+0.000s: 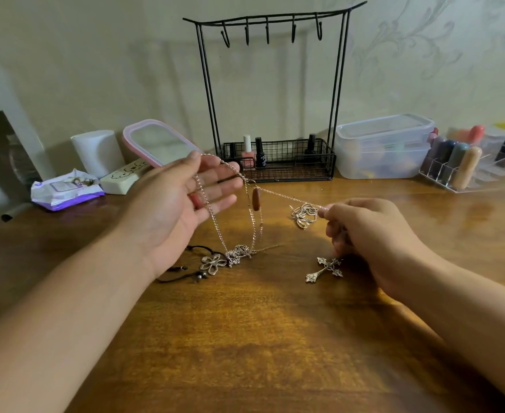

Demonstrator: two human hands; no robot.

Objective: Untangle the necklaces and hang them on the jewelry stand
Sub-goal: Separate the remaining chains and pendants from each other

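A silver chain necklace (233, 225) with a brown oval bead (256, 199) drapes over the straight fingers of my left hand (182, 204), raised palm-up above the wooden table (260, 338). My right hand (364, 231) pinches the same chain, pulled taut to the right. A bunched silver chain (304, 215) lies beside my right fingers. On the table lie a flower pendant on a black cord (213, 264), a tangle of chain (241, 252) and a silver cross pendant (325, 269). The black wire jewelry stand (270, 93) rises behind, with nothing on its hooks.
Nail polish bottles (247, 153) fill the stand's basket. A pink-rimmed lid (159, 143), white roll (97, 152), tissue pack (66, 189) and white box (123, 178) sit back left. A clear plastic box (385, 146) and an acrylic organizer (460, 165) stand back right.
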